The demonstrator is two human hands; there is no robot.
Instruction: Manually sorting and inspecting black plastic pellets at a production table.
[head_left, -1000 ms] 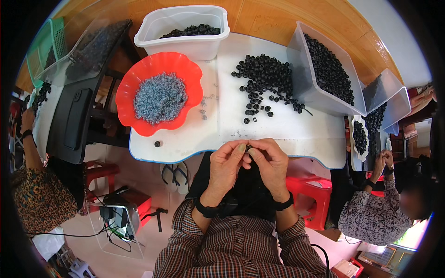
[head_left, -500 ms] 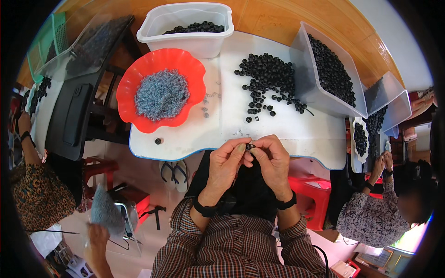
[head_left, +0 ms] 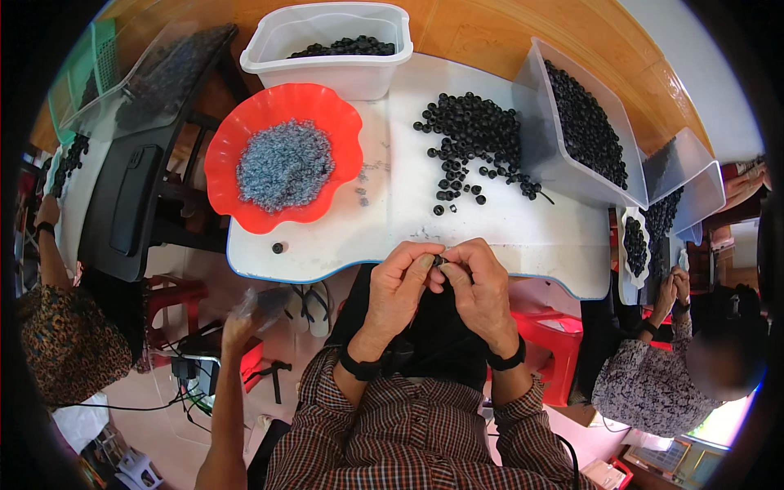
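My left hand (head_left: 395, 287) and my right hand (head_left: 479, 286) meet in front of the table's near edge, fingers closed in a pinch. Between their fingertips is a small black round part (head_left: 438, 260), mostly covered by the thumbs and fingers. On the white table (head_left: 523, 245) beyond them lies a loose pile of similar black round parts (head_left: 474, 131). A red wavy-rimmed bowl (head_left: 224, 155) on the left holds a heap of tiny bluish see-through pieces (head_left: 284, 166). One single black part (head_left: 278, 248) lies near the table's left front edge.
A white tub (head_left: 327, 80) and a translucent bin (head_left: 563, 167), both with black parts, stand at the back and right. Co-workers sit on both sides. Another person's arm (head_left: 229, 392) reaches in at lower left with a plastic bag (head_left: 260, 309). A red stool (head_left: 549, 335) stands right.
The other person's arm at lower left has moved up and to the right with the bag. My hands stay nearly in place, with the black part still between my fingertips.
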